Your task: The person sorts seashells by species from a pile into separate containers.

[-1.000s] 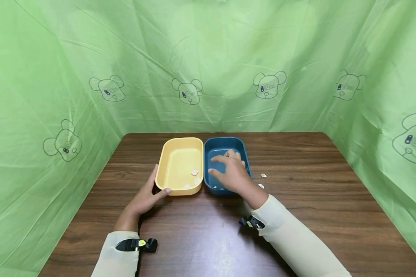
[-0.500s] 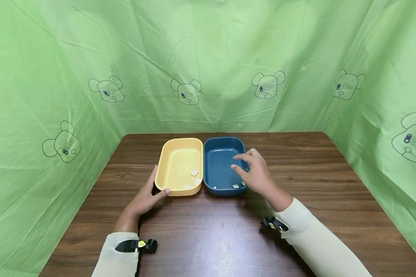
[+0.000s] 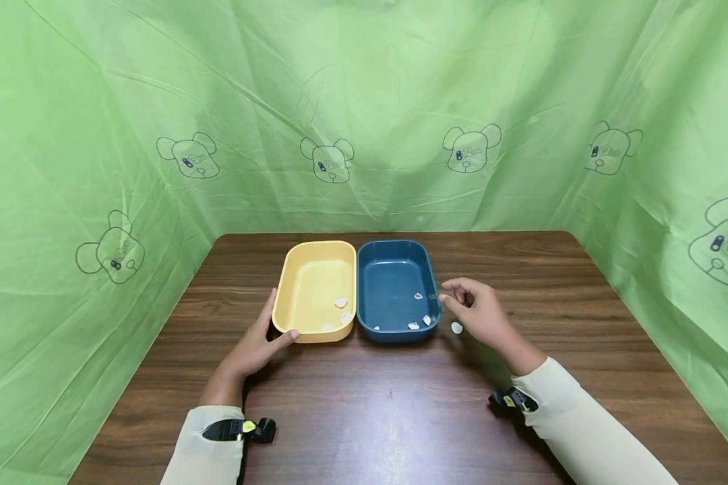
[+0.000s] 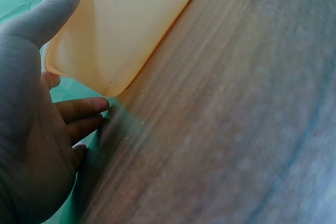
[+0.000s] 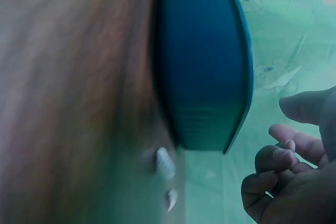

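My left hand (image 3: pixel 253 347) holds the near left corner of a yellow tray (image 3: pixel 315 252), thumb at the near rim and fingers along the left wall. Inside that tray, a few small white shells (image 3: pixel 340 302) lie toward the near right. A dark blue tray (image 3: pixel 388 250) stands beside it on the right, with several whitish shells (image 3: pixel 414 326) scattered in its near and right parts. At its right rim hovers my right hand (image 3: pixel 482 315), thumb and index finger apart, nothing between them, other fingers loosely curled. Below this hand, a white shell (image 3: pixel 457 327) rests on the table.
In the right wrist view, a ribbed white shell (image 5: pixel 165 163) and a second smaller shell (image 5: pixel 171 200) lie on the wood beside the blue tray. The brown wooden table (image 3: pixel 340 417) meets a green curtain (image 3: pixel 394 101) at the back and sides.
My right hand has moved from over the blue tray rightward past its rim, uncovering the shells inside. The left hand and both trays stay where they were.
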The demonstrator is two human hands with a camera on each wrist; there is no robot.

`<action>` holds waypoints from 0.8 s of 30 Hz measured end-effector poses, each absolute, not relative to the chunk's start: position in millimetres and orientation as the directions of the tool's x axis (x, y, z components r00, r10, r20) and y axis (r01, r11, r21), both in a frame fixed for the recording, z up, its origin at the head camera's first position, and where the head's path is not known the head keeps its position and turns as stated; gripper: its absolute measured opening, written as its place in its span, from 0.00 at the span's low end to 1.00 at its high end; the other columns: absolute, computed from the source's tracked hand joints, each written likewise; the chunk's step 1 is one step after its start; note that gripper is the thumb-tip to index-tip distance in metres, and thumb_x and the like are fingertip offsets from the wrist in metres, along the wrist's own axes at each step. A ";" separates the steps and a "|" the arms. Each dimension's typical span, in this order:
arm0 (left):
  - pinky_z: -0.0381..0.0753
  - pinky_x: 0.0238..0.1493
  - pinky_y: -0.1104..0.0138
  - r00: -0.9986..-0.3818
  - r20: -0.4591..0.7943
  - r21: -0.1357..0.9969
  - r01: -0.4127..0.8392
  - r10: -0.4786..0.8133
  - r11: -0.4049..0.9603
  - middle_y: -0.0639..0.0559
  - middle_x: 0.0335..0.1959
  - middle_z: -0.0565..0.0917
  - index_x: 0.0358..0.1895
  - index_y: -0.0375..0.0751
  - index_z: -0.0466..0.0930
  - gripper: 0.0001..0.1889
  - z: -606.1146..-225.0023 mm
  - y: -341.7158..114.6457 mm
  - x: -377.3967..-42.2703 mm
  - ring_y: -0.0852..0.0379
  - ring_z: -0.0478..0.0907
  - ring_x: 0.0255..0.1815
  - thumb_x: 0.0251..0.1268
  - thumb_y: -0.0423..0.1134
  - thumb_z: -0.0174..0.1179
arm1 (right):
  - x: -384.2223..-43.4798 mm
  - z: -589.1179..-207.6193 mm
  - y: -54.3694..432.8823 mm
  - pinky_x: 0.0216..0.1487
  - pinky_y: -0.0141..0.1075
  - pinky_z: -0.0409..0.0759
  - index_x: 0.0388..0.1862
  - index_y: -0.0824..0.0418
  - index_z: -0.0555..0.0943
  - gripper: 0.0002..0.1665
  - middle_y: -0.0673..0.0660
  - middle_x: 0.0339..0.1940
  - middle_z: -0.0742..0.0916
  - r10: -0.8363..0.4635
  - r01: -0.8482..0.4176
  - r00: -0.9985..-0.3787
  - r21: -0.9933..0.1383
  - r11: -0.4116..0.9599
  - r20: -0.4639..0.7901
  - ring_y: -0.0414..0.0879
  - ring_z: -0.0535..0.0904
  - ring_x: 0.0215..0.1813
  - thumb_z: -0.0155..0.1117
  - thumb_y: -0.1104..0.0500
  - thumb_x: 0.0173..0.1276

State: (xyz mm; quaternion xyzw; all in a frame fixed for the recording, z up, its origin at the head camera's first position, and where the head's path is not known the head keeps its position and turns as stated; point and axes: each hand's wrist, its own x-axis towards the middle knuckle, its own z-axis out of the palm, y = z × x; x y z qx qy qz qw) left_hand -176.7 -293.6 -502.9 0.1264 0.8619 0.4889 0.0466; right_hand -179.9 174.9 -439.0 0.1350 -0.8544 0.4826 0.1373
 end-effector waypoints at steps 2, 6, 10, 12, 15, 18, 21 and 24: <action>0.46 0.86 0.31 -0.964 0.041 0.853 0.170 0.262 0.493 0.39 0.93 0.42 0.92 0.63 0.29 0.61 -502.4 -293.6 -177.0 0.32 0.42 0.93 0.74 0.47 0.72 | -177.2 -442.6 181.5 0.32 0.28 0.68 0.50 0.70 0.90 0.11 0.52 0.25 0.75 -0.102 -0.350 -0.932 -0.797 0.491 0.347 0.35 0.68 0.28 0.76 0.67 0.71; 0.46 0.86 0.31 -0.966 0.035 0.849 0.165 0.258 0.501 0.39 0.93 0.42 0.92 0.62 0.29 0.60 -501.7 -293.3 -176.7 0.32 0.42 0.93 0.75 0.48 0.71 | -171.2 -448.4 193.7 0.29 0.29 0.70 0.53 0.71 0.89 0.14 0.53 0.24 0.78 -0.118 -0.317 -0.947 -0.810 0.493 0.299 0.33 0.70 0.27 0.76 0.66 0.72; 0.46 0.86 0.32 -0.966 0.033 0.849 0.163 0.256 0.503 0.39 0.93 0.42 0.92 0.60 0.29 0.60 -501.1 -292.7 -175.7 0.32 0.42 0.92 0.75 0.48 0.71 | -167.5 -453.1 203.1 0.29 0.29 0.74 0.59 0.75 0.86 0.19 0.54 0.25 0.82 -0.144 -0.269 -0.963 -0.840 0.471 0.228 0.33 0.73 0.27 0.75 0.66 0.73; 0.46 0.86 0.32 -0.965 0.037 0.851 0.166 0.258 0.499 0.39 0.93 0.42 0.92 0.60 0.29 0.60 -501.5 -292.7 -175.6 0.32 0.42 0.92 0.75 0.48 0.71 | -167.3 -454.9 206.9 0.30 0.29 0.75 0.60 0.75 0.85 0.21 0.54 0.26 0.82 -0.153 -0.248 -0.968 -0.854 0.457 0.199 0.33 0.74 0.28 0.75 0.66 0.73; 0.46 0.86 0.32 -0.965 0.038 0.851 0.167 0.259 0.498 0.38 0.93 0.41 0.92 0.60 0.29 0.60 -502.0 -292.9 -175.6 0.32 0.42 0.92 0.75 0.47 0.71 | -169.0 -458.9 212.1 0.30 0.29 0.74 0.61 0.76 0.85 0.22 0.51 0.25 0.80 -0.177 -0.241 -0.968 -0.865 0.440 0.179 0.34 0.73 0.27 0.76 0.65 0.72; 0.46 0.86 0.32 -0.966 0.037 0.850 0.165 0.257 0.500 0.38 0.93 0.42 0.92 0.60 0.29 0.60 -501.9 -292.9 -175.8 0.32 0.42 0.92 0.75 0.47 0.70 | -172.0 -463.3 217.5 0.27 0.29 0.71 0.61 0.76 0.85 0.23 0.48 0.23 0.78 -0.206 -0.241 -0.964 -0.870 0.431 0.165 0.34 0.72 0.25 0.77 0.65 0.71; 0.46 0.86 0.32 -0.965 0.038 0.850 0.167 0.258 0.499 0.38 0.93 0.42 0.92 0.59 0.29 0.60 -501.7 -292.8 -175.8 0.32 0.42 0.92 0.75 0.47 0.70 | -175.2 -468.1 223.3 0.25 0.29 0.67 0.62 0.75 0.85 0.24 0.46 0.21 0.77 -0.231 -0.229 -0.963 -0.874 0.430 0.138 0.33 0.70 0.23 0.77 0.65 0.71; 0.46 0.86 0.32 -0.965 0.044 0.852 0.172 0.260 0.494 0.39 0.93 0.41 0.92 0.59 0.29 0.60 -502.0 -292.9 -176.0 0.32 0.42 0.92 0.75 0.47 0.71 | -177.1 -472.0 228.4 0.24 0.29 0.66 0.64 0.75 0.84 0.27 0.46 0.20 0.78 -0.245 -0.183 -0.966 -0.891 0.416 0.084 0.34 0.69 0.22 0.78 0.65 0.70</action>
